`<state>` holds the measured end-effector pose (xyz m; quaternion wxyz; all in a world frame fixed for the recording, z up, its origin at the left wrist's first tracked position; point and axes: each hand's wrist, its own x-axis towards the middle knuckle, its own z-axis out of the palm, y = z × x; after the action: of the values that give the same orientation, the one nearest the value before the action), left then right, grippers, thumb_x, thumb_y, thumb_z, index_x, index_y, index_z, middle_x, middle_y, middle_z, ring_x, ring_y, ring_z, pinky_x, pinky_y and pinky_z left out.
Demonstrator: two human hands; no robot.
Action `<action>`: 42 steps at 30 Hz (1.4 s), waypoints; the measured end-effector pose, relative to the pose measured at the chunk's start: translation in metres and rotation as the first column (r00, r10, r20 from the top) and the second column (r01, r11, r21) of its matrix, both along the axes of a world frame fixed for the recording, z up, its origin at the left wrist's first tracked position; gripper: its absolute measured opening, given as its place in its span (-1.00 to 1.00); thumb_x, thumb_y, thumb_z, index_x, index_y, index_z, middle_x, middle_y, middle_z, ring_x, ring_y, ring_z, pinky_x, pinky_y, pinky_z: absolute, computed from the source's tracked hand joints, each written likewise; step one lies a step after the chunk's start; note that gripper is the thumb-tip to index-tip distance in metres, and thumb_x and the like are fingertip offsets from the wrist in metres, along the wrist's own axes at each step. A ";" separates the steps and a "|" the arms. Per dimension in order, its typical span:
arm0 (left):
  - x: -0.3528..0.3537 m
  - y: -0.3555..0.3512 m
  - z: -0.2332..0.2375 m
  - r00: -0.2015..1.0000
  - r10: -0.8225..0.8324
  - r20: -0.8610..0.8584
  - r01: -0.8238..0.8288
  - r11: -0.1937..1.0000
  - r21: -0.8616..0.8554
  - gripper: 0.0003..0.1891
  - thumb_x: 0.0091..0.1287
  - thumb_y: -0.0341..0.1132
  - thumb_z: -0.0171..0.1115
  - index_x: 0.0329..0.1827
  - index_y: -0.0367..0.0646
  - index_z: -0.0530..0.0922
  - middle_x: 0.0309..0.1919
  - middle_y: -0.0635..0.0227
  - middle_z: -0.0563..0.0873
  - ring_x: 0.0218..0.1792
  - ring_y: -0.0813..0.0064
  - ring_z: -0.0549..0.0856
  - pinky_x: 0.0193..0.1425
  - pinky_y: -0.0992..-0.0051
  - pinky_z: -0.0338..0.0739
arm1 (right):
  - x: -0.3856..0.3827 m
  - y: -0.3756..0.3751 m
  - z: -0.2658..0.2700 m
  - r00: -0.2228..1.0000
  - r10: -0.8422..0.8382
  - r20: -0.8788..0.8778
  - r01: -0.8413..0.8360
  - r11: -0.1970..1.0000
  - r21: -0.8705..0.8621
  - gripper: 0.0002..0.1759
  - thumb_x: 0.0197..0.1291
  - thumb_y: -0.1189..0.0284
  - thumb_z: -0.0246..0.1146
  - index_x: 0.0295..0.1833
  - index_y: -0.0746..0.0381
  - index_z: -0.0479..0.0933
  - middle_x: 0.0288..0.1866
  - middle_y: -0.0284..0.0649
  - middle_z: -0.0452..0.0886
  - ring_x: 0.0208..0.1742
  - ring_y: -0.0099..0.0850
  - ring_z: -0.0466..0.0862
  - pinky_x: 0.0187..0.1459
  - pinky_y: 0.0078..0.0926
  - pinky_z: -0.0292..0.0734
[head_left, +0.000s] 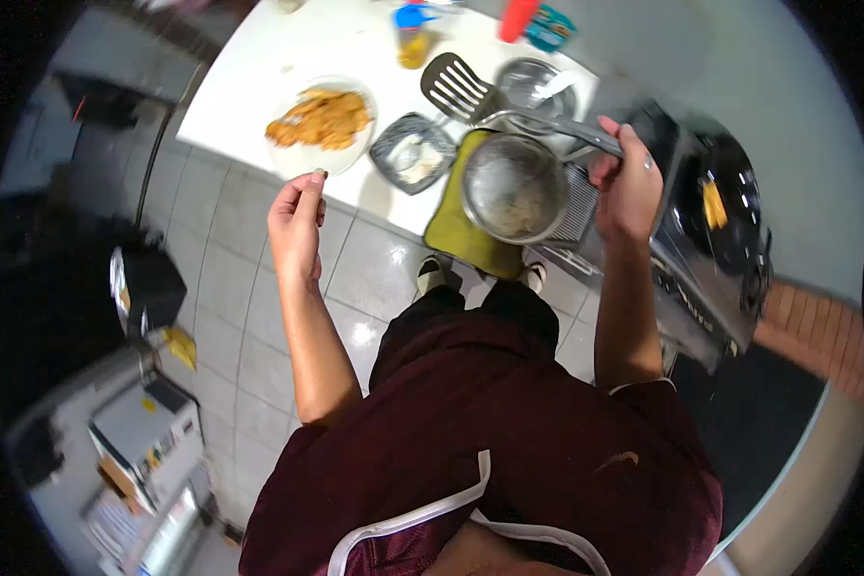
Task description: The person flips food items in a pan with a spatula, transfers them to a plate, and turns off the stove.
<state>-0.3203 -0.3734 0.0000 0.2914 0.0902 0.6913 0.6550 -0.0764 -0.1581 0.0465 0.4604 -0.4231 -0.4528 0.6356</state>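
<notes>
My right hand (634, 187) is closed round the handle of a black slotted spatula (456, 89), whose head is raised over the white table. My left hand (298, 230) is pinched just in front of a plate (283, 161) of golden fried pieces (324, 119). A tiny dark bit shows at its fingertips, too small to name. Between my hands are a dark square dish (387, 152) with white powder in it and a metal strainer (515, 182) over a green cloth (446, 226). A black frying pan (744, 202) at the right holds a yellow piece (713, 204).
The pan sits on a stove (686, 288) beside the table (230, 96). A metal bowl (523, 84), a blue-topped container (413, 43), a red object (516, 19) and a teal packet (549, 29) stand farther back. A dark bin (154, 288) is on the tiled floor at left.
</notes>
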 end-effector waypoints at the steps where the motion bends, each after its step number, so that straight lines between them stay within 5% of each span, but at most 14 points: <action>1: 0.007 0.016 0.001 0.998 -0.062 -0.007 0.062 0.997 0.038 -0.79 0.23 -0.24 0.25 -0.30 -0.23 0.58 -0.61 0.57 0.43 -0.56 0.74 0.30 -0.47 0.69 0.15 | 0.033 0.002 0.006 0.999 -0.033 0.007 0.033 0.999 -0.018 -0.64 0.28 0.32 0.05 -0.10 0.44 0.51 -0.65 -0.37 0.42 -0.64 -0.61 0.36 -0.54 -0.67 0.22; 5: 0.049 0.087 0.004 0.962 -0.274 -0.013 0.273 0.954 0.124 -0.83 0.25 -0.28 0.23 -0.29 -0.23 0.59 -0.61 0.60 0.42 -0.58 0.77 0.27 -0.50 0.70 0.12 | 0.151 -0.007 0.036 0.952 -0.305 -0.025 0.306 0.951 0.043 -0.58 0.29 0.27 0.06 -0.06 0.47 0.48 -0.67 -0.39 0.38 -0.62 -0.63 0.34 -0.51 -0.68 0.20; 10: 0.137 0.162 0.020 0.891 -0.454 -0.026 0.453 0.882 0.129 -0.83 0.26 -0.30 0.22 -0.27 -0.24 0.57 -0.63 0.62 0.38 -0.59 0.77 0.24 -0.52 0.70 0.08 | 0.283 0.008 0.046 0.761 -0.649 0.010 0.622 0.734 0.274 -0.65 0.29 0.30 0.12 -0.10 0.42 0.53 -0.61 -0.45 0.39 -0.57 -0.70 0.30 -0.51 -0.74 0.17; 11: 0.156 0.174 0.022 0.865 -0.501 -0.026 0.500 0.855 0.138 -0.84 0.26 -0.31 0.21 -0.27 -0.23 0.57 -0.63 0.63 0.37 -0.59 0.77 0.24 -0.52 0.70 0.07 | 0.305 0.017 0.041 0.751 -0.661 0.005 0.635 0.723 0.273 -0.65 0.29 0.30 0.12 -0.10 0.42 0.53 -0.61 -0.45 0.39 -0.57 -0.70 0.30 -0.51 -0.74 0.17; 14: 0.212 0.203 0.023 0.832 -0.555 -0.011 0.550 0.821 0.154 -0.86 0.26 -0.32 0.21 -0.29 -0.22 0.56 -0.63 0.64 0.36 -0.60 0.78 0.23 -0.52 0.70 0.06 | 0.357 0.055 0.023 0.548 -0.786 0.286 0.509 0.585 0.632 -0.72 0.23 0.34 0.22 -0.07 0.33 0.57 -0.45 -0.47 0.51 -0.48 -0.81 0.31 -0.50 -0.81 0.18; 18: 0.279 0.225 0.021 0.836 -0.548 0.002 0.541 0.826 0.157 -0.86 0.26 -0.32 0.22 -0.29 -0.22 0.57 -0.63 0.63 0.37 -0.59 0.79 0.23 -0.52 0.72 0.05 | 0.403 0.085 0.008 0.590 -0.609 0.530 0.342 0.783 0.520 -0.74 0.23 0.31 0.21 -0.03 0.19 0.59 -0.54 -0.45 0.48 -0.58 -0.73 0.32 -0.56 -0.74 0.24; 22: 0.326 0.232 0.018 0.858 -0.512 -0.028 0.511 0.850 0.129 -0.81 0.32 -0.32 0.14 -0.19 -0.29 0.56 -0.59 0.60 0.39 -0.58 0.78 0.26 -0.51 0.72 0.10 | 0.428 0.103 -0.016 0.704 -0.490 0.514 0.247 0.848 0.469 -0.75 0.22 0.34 0.21 -0.04 0.21 0.58 -0.46 -0.34 0.59 -0.51 -0.70 0.46 -0.46 -0.73 0.38; 27: 0.357 0.230 0.022 0.886 -0.463 0.007 0.462 0.885 0.065 -0.80 0.31 -0.30 0.15 -0.20 -0.28 0.56 -0.58 0.59 0.43 -0.59 0.79 0.27 -0.51 0.72 0.10 | 0.429 0.116 -0.027 0.681 -0.503 0.532 0.114 0.790 0.602 -0.78 0.16 0.40 0.25 -0.09 0.23 0.58 -0.27 -0.13 0.66 -0.35 -0.48 0.66 -0.37 -0.57 0.52; 29: 0.362 0.231 0.025 0.904 -0.428 -0.023 0.428 0.903 0.041 -0.80 0.32 -0.30 0.14 -0.19 -0.28 0.56 -0.58 0.59 0.43 -0.58 0.79 0.28 -0.51 0.72 0.11 | 0.428 0.123 -0.029 0.679 -0.545 0.492 -0.052 0.633 0.772 -0.80 0.14 0.43 0.26 -0.11 0.22 0.58 -0.23 -0.09 0.65 -0.28 -0.37 0.69 -0.33 -0.53 0.54; 37: 0.361 0.243 0.032 0.900 -0.431 -0.063 0.435 0.899 0.058 -0.81 0.33 -0.31 0.11 -0.19 -0.27 0.55 -0.62 0.60 0.37 -0.59 0.78 0.26 -0.51 0.72 0.09 | 0.425 0.152 -0.027 0.736 -0.473 0.485 0.069 0.764 0.641 -0.78 0.16 0.36 0.24 -0.11 0.22 0.58 -0.27 -0.07 0.65 -0.26 -0.31 0.68 -0.29 -0.50 0.53; 42: 0.361 0.254 0.034 0.903 -0.426 -0.056 0.430 0.897 0.102 -0.84 0.27 -0.27 0.22 -0.30 -0.20 0.57 -0.62 0.65 0.38 -0.60 0.80 0.24 -0.53 0.72 0.06 | 0.426 0.168 -0.020 0.723 -0.390 0.571 -0.050 0.794 0.605 -0.74 0.20 0.27 0.20 -0.11 0.19 0.59 -0.34 -0.10 0.65 -0.32 -0.41 0.66 -0.25 -0.53 0.50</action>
<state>0.0410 -0.1198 0.0341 0.4117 0.2666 0.6212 0.6113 0.3498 0.0101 0.0267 0.4315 -0.5024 -0.7157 0.2218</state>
